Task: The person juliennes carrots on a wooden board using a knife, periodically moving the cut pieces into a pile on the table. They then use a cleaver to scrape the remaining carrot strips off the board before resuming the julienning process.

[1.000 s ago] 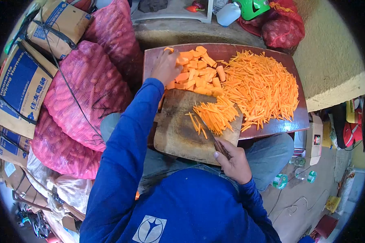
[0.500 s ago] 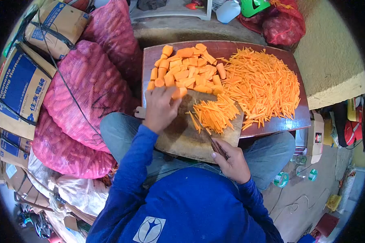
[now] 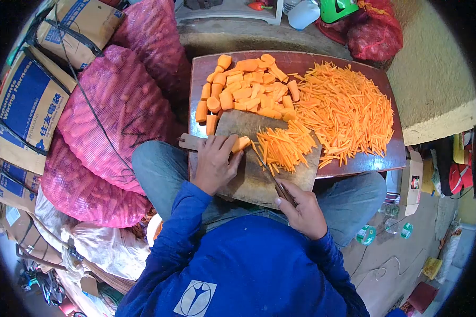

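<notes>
My left hand [image 3: 214, 161] rests on the wooden cutting board [image 3: 251, 182] and holds a carrot chunk [image 3: 241, 143] at its fingertips. At the board's near edge my right hand [image 3: 301, 211] grips a knife [image 3: 277, 185], its blade pointing towards a heap of carrot strips [image 3: 285, 145] on the board. Beyond the board, a pile of carrot chunks [image 3: 243, 90] lies on the dark red table [image 3: 354, 164]. A much larger spread of carrot strips [image 3: 346, 108] covers the table's right half.
Pink mesh sacks [image 3: 116, 111] lean at my left beside strapped cardboard boxes [image 3: 26, 100]. A red mesh sack [image 3: 375, 31], a white jug [image 3: 309, 13] and a green object [image 3: 336, 8] sit behind the table. Clutter lies on the floor at right.
My left hand came back from the carrot chunk pile to the cutting board, bringing one chunk with it. The right hand and knife stayed almost still.
</notes>
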`<control>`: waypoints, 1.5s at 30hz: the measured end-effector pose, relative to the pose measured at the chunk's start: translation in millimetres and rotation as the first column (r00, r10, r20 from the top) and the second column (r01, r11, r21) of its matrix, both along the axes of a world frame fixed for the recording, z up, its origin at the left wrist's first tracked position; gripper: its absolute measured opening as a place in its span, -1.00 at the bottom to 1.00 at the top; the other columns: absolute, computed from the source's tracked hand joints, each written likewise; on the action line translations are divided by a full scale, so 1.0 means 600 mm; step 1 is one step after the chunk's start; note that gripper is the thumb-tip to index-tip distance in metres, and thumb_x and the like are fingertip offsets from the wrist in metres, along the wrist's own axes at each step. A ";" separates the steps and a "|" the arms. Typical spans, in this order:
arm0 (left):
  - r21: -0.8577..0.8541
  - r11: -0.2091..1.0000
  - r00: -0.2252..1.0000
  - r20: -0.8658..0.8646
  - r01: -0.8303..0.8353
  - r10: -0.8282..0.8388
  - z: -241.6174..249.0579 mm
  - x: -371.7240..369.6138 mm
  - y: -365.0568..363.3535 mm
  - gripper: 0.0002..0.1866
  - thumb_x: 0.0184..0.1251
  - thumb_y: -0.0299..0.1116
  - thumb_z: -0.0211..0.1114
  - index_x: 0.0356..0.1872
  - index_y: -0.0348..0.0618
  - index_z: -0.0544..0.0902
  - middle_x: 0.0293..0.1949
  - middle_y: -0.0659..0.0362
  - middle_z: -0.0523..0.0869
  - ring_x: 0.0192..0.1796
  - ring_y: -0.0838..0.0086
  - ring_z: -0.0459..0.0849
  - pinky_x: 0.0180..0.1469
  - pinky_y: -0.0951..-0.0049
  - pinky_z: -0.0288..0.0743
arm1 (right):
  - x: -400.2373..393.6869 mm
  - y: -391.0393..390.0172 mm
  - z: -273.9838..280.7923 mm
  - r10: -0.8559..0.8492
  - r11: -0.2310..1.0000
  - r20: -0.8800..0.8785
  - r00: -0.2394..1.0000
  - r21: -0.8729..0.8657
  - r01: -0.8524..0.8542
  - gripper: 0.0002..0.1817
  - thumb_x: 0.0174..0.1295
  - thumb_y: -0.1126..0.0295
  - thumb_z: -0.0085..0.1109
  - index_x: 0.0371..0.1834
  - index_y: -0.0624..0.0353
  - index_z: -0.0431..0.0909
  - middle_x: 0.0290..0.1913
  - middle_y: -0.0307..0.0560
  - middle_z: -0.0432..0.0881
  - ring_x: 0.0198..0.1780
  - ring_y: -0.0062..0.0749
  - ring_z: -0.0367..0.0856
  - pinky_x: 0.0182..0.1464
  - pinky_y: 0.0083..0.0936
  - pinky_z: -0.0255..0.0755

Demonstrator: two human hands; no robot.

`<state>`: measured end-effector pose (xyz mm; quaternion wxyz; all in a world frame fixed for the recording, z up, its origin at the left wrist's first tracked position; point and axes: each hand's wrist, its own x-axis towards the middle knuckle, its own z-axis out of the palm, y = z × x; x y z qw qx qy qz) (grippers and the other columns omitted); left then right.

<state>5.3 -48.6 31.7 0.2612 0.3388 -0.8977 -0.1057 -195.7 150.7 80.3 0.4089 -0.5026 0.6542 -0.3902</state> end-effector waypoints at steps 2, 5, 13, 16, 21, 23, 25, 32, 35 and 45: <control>0.010 1.000 1.000 0.013 0.015 -0.015 -0.004 0.001 -0.008 -0.54 0.24 -0.33 0.61 0.17 -0.15 0.75 0.05 0.09 0.78 0.09 0.13 0.69 0.16 0.12 0.44 | -0.001 -0.001 0.000 0.006 1.000 -0.011 1.000 -0.009 -0.006 -0.50 0.49 0.37 0.37 0.42 0.36 0.57 -0.11 0.36 0.80 -0.06 0.09 0.89 0.02 -0.24 0.68; 0.037 0.999 0.999 0.015 0.038 -0.038 -0.005 0.002 -0.014 -0.52 0.22 -0.33 0.62 0.17 -0.14 0.75 0.04 0.09 0.77 0.11 0.12 0.68 0.19 0.10 0.46 | -0.002 -0.002 -0.003 0.012 1.000 -0.028 1.000 -0.023 -0.013 -0.50 0.49 0.37 0.37 0.41 0.37 0.57 -0.11 0.36 0.79 -0.06 0.11 0.89 0.02 -0.24 0.68; 0.019 0.993 0.993 0.024 0.116 -0.116 -0.003 -0.009 -0.028 -0.52 0.17 -0.35 0.59 0.15 -0.13 0.72 -0.02 0.10 0.70 0.13 0.11 0.62 0.16 0.05 0.41 | -0.006 -0.003 0.000 0.006 1.000 0.016 1.000 0.016 -0.007 -0.50 0.49 0.37 0.37 0.41 0.39 0.57 -0.15 0.36 0.78 -0.13 0.08 0.89 -0.03 -0.24 0.67; 0.021 0.990 0.990 -0.009 0.142 -0.142 -0.009 -0.014 -0.034 -0.50 0.16 -0.38 0.58 0.17 -0.10 0.72 -0.03 0.09 0.69 0.13 0.11 0.61 0.18 0.07 0.39 | -0.007 -0.002 -0.001 -0.001 1.000 0.009 1.000 0.028 0.001 -0.50 0.49 0.37 0.37 0.41 0.39 0.57 -0.16 0.34 0.78 -0.14 0.05 0.89 -0.04 -0.26 0.67; 0.147 0.986 0.982 -0.183 0.074 -0.047 0.002 -0.012 -0.029 -0.44 0.20 -0.50 0.60 0.28 -0.20 0.71 0.05 0.00 0.76 0.14 0.04 0.70 0.24 0.12 0.55 | -0.005 -0.002 0.000 -0.020 1.000 0.004 1.000 -0.005 0.020 -0.50 0.49 0.37 0.37 0.41 0.39 0.57 -0.18 0.31 0.78 -0.16 -0.01 0.88 -0.04 -0.29 0.66; 0.275 0.958 0.947 -0.319 0.077 0.016 0.014 -0.013 -0.018 -0.45 0.22 -0.52 0.57 0.29 -0.21 0.70 0.06 -0.02 0.75 0.12 0.03 0.71 0.20 0.13 0.58 | -0.005 -0.002 0.003 -0.015 1.000 -0.001 1.000 -0.002 0.015 -0.50 0.50 0.37 0.37 0.41 0.38 0.57 -0.18 0.30 0.78 -0.15 -0.01 0.88 -0.04 -0.28 0.66; 0.393 0.915 0.893 -0.440 0.093 0.098 0.014 -0.005 -0.005 -0.46 0.25 -0.54 0.55 0.30 -0.22 0.70 0.07 -0.04 0.74 0.09 0.02 0.72 0.17 0.14 0.60 | -0.005 -0.003 0.003 -0.005 1.000 -0.006 1.000 -0.001 0.005 -0.51 0.50 0.37 0.37 0.41 0.37 0.57 -0.18 0.30 0.78 -0.15 -0.01 0.88 -0.04 -0.28 0.66; 0.334 0.941 0.916 -0.392 0.058 0.083 -0.026 0.019 0.065 -0.52 0.22 -0.59 0.60 0.20 -0.29 0.76 0.09 -0.06 0.76 0.15 0.07 0.77 0.25 0.28 0.64 | 0.000 -0.006 0.016 0.029 0.999 0.011 1.000 0.037 -0.029 -0.53 0.53 0.37 0.33 0.42 0.33 0.56 -0.14 0.31 0.78 -0.08 0.11 0.88 -0.01 -0.22 0.67; 0.162 0.985 0.948 -0.318 0.060 -0.005 -0.028 0.018 0.064 -0.49 0.21 -0.58 0.60 0.23 -0.30 0.72 0.09 -0.08 0.74 0.13 0.01 0.75 0.20 0.21 0.65 | 0.004 -0.008 0.024 0.049 0.999 0.002 0.999 0.019 -0.049 -0.52 0.54 0.39 0.31 0.46 0.31 0.55 -0.23 0.16 0.72 -0.19 -0.14 0.78 -0.08 -0.31 0.63; -0.022 0.986 0.959 -0.229 0.166 -0.166 -0.020 0.019 0.066 -0.61 0.19 -0.58 0.54 0.06 -0.27 0.69 -0.09 -0.03 0.69 -0.09 0.02 0.67 -0.04 0.09 0.53 | 0.009 -0.002 0.075 0.196 0.980 -0.115 0.974 -0.022 -0.200 -0.52 0.54 0.36 0.30 0.45 0.23 0.48 0.01 0.34 0.77 0.04 0.38 0.77 0.04 0.04 0.63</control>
